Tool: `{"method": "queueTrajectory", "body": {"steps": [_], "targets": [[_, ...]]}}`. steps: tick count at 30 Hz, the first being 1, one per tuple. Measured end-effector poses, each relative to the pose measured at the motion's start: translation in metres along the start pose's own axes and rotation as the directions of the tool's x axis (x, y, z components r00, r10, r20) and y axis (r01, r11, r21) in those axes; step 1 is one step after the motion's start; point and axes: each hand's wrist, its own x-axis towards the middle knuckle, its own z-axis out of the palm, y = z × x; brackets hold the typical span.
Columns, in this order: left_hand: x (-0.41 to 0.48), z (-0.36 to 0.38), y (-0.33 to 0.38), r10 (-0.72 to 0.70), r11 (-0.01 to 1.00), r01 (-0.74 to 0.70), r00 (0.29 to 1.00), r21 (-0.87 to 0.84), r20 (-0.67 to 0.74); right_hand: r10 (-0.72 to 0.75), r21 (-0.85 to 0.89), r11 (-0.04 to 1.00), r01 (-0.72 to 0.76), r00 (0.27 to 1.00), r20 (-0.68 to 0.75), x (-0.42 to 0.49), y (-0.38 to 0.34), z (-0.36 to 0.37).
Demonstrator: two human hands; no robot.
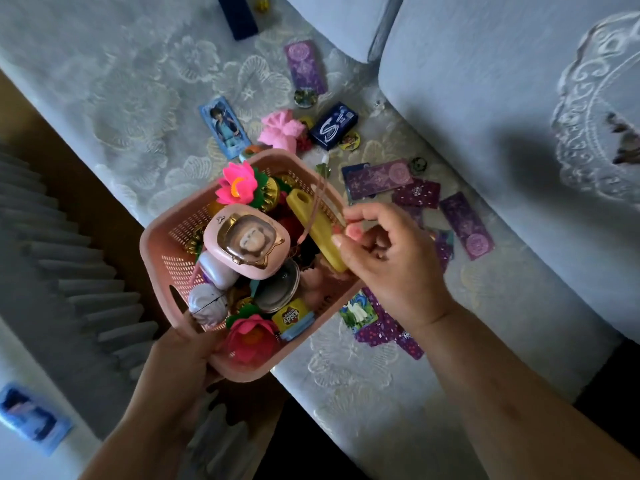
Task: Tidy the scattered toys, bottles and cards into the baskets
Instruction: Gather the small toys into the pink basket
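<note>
A person's left hand [180, 355] has its grip closed on the near rim of a pink basket [152, 251], holding it level off the front edge of a sofa [104, 81], so that things can drop in straight from the seat. The right hand [391, 258] hovers at the basket's far rim. Its fingertips are pinched on a pink piece [353, 232] too small to identify, seemingly about to let it fall inside.

The basket is already heaped. A pink case [247, 242] sits on top, a yellow toy [311, 220] leans along the right wall, and flower toys [239, 183] crowd both ends. A thin pink cord [317, 209] trails across the pile.

Much remains on the lace-covered seat. Purple cards [377, 178] lie fanned just beyond the right hand, a blue box [334, 124] and a pink toy [280, 128] lie behind the basket, and a picture card [223, 126] is to their left. With the load this high, flat cards would probably slide off unless tucked down the sides. No bottle can be made out among what is left.
</note>
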Motion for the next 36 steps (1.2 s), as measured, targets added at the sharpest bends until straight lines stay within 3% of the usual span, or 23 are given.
{"method": "queueTrajectory", "body": {"steps": [2,5,8,14,18,20,23,31,34,36], "targets": [[-0.004,0.001,0.006,-0.003,1.0,0.003,1.0,-0.002,0.008,0.035,-0.081,0.996,-0.039,0.998,-0.044,0.005,-0.001,0.0],[-0.007,0.003,0.019,-0.011,1.0,0.012,0.999,-0.029,0.052,0.274,-0.073,0.954,-0.292,0.942,-0.193,0.023,0.024,-0.007],[0.003,-0.003,0.031,-0.018,0.999,0.021,0.998,-0.05,0.064,0.436,-0.253,0.849,-0.464,0.885,-0.161,0.049,0.067,-0.014],[0.049,0.004,0.07,0.023,1.0,-0.023,0.998,-0.009,0.062,0.483,-0.533,0.706,-0.466,0.868,-0.119,0.118,0.14,-0.004],[0.078,0.011,0.09,0.022,1.0,-0.021,0.996,-0.013,0.092,0.552,-0.59,0.581,-0.56,0.804,-0.219,0.155,0.16,0.008],[0.092,0.01,0.101,0.03,1.0,-0.03,0.995,-0.004,0.096,0.583,-0.651,0.525,-0.548,0.789,-0.195,0.163,0.168,0.008],[0.106,0.009,0.117,0.034,0.999,-0.032,0.991,-0.018,0.129,0.622,-0.64,0.503,-0.581,0.757,-0.198,0.174,0.171,0.006],[0.135,-0.008,0.15,0.061,0.985,-0.039,0.99,-0.167,0.125,0.504,-0.608,0.601,-0.519,0.836,-0.215,0.243,0.139,0.037],[0.139,-0.014,0.161,0.07,0.984,-0.052,0.992,-0.17,0.106,0.56,-0.549,0.621,-0.559,0.807,-0.188,0.267,0.149,0.048],[0.139,-0.014,0.167,0.083,0.984,-0.069,0.993,-0.163,0.085,0.682,-0.372,0.601,-0.708,0.696,-0.223,0.276,0.152,0.052]]}}
